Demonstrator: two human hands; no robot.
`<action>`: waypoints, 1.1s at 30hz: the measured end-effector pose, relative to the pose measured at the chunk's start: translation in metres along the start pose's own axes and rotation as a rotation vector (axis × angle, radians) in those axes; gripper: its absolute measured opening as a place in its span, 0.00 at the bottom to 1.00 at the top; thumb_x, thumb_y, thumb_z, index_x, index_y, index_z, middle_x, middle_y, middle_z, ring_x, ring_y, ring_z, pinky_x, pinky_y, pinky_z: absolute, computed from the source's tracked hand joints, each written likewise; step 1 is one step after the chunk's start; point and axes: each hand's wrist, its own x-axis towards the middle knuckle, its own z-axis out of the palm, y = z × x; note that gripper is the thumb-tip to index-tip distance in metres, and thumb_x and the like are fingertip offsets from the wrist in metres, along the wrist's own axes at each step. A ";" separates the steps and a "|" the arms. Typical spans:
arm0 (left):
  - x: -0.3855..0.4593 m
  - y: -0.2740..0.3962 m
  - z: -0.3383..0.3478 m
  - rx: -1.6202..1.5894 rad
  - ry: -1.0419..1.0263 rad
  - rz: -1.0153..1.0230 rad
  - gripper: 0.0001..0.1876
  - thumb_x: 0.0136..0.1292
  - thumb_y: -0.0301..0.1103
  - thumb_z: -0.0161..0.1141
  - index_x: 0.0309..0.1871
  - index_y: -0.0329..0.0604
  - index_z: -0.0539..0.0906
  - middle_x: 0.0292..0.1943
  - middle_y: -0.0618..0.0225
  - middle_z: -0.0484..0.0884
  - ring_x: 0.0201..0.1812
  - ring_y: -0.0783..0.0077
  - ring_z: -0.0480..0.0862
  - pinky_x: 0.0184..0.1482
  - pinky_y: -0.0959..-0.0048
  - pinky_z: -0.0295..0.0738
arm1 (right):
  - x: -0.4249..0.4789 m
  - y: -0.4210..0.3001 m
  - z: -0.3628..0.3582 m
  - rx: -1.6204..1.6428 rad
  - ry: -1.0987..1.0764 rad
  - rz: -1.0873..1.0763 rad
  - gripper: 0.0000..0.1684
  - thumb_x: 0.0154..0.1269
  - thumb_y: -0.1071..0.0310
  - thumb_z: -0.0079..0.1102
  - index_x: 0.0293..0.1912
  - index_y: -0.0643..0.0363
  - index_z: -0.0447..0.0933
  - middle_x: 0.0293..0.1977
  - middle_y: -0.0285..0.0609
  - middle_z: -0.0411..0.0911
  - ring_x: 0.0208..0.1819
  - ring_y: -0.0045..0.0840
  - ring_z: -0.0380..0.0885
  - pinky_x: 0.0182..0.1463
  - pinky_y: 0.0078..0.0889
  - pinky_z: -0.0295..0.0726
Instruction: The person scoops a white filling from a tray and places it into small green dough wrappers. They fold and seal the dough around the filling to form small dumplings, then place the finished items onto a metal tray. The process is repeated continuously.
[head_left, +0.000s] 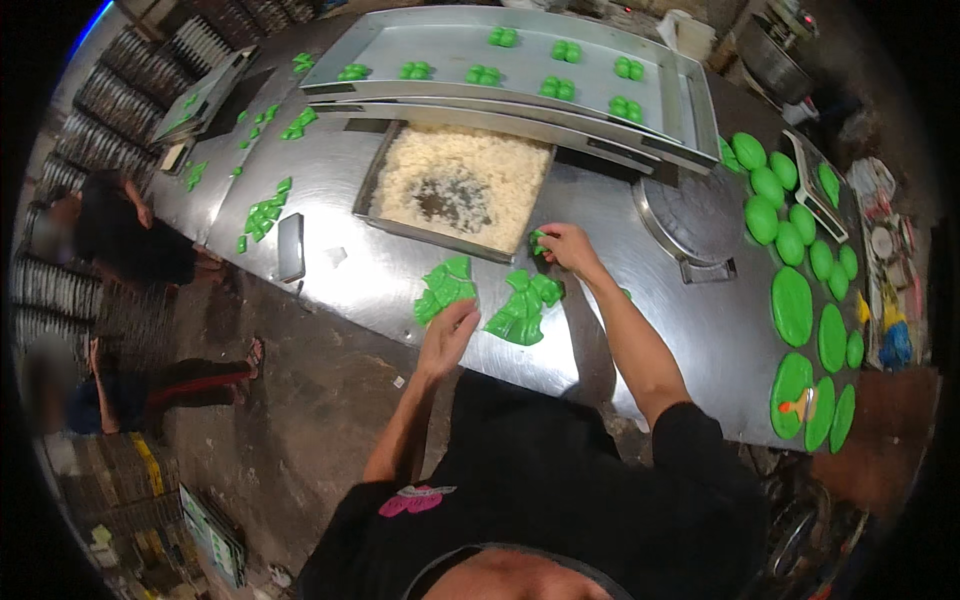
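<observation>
My right hand grips a small green dough piece in its fingertips, close to the front right corner of a metal pan. That square pan holds a pale, crumbly filling with a hollow scooped in its middle. My left hand is at the near edge of a cluster of flat green dough pieces; its fingers are bent, and whether they hold a piece is hidden. Between my hands lies a second cluster of green dough pieces.
Behind the pan, stacked metal trays carry green dough buns. Right are a round metal pan, dough lumps, flattened dough, a scale and an orange-tipped tool. A phone lies left; two people are beyond.
</observation>
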 end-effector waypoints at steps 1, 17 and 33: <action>-0.016 -0.013 -0.007 -0.001 0.012 -0.055 0.20 0.67 0.38 0.59 0.57 0.34 0.79 0.49 0.51 0.84 0.50 0.62 0.84 0.54 0.69 0.77 | 0.020 0.018 0.009 -0.249 0.036 -0.119 0.12 0.60 0.69 0.59 0.42 0.62 0.82 0.31 0.49 0.83 0.32 0.40 0.82 0.38 0.39 0.81; 0.059 0.090 0.075 -0.635 -0.182 0.048 0.14 0.68 0.29 0.58 0.54 0.31 0.78 0.44 0.63 0.83 0.43 0.75 0.83 0.44 0.74 0.82 | -0.113 -0.103 -0.043 0.262 0.127 -0.137 0.13 0.59 0.72 0.67 0.44 0.62 0.80 0.34 0.40 0.83 0.34 0.18 0.80 0.39 0.22 0.78; 0.090 0.017 -0.062 -1.012 0.645 -0.062 0.15 0.71 0.36 0.56 0.52 0.32 0.79 0.40 0.65 0.83 0.41 0.70 0.82 0.46 0.71 0.78 | -0.013 -0.202 0.124 -0.458 0.067 -0.873 0.08 0.57 0.65 0.61 0.37 0.56 0.79 0.35 0.45 0.79 0.37 0.38 0.77 0.42 0.42 0.72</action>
